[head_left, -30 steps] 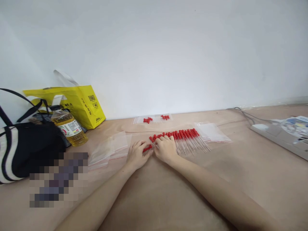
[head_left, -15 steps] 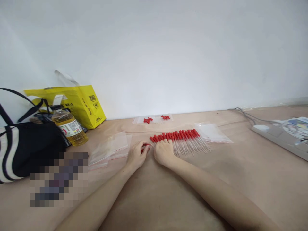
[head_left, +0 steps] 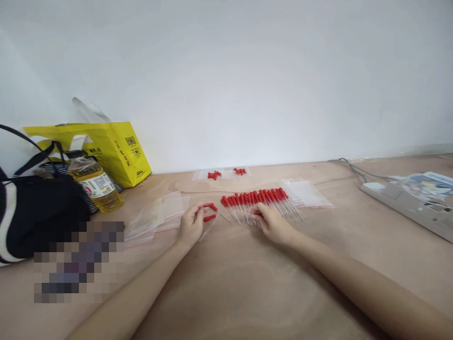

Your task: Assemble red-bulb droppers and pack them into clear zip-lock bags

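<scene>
My left hand (head_left: 193, 222) has its fingers bent, with the index fingertip at the red bulb of a dropper (head_left: 213, 207) whose thin clear tube points down to the right. Just under it, beside my thumb, is a second red-bulbed dropper (head_left: 209, 218); whether it is held or lying on the table I cannot tell. Thumb and fingers of my right hand (head_left: 271, 222) pinch a thin clear tube (head_left: 244, 212) that points left. Behind that hand lies a slanting row of several red-bulbed droppers (head_left: 255, 197), their tubes toward me, some partly covered by my fingers.
Clear zip bags lie left (head_left: 159, 212) and right (head_left: 307, 193) of the row. A further bag (head_left: 226, 174) with small red bulbs is near the wall. At left are an oil bottle (head_left: 101, 186), yellow bag (head_left: 123, 151) and black bag (head_left: 46, 212); a power strip (head_left: 399, 203) is right.
My hands have moved apart. The right one shifted right, bringing a clear tube into sight, and the left opened slightly, showing two red bulbs. The whole view has shifted slightly.
</scene>
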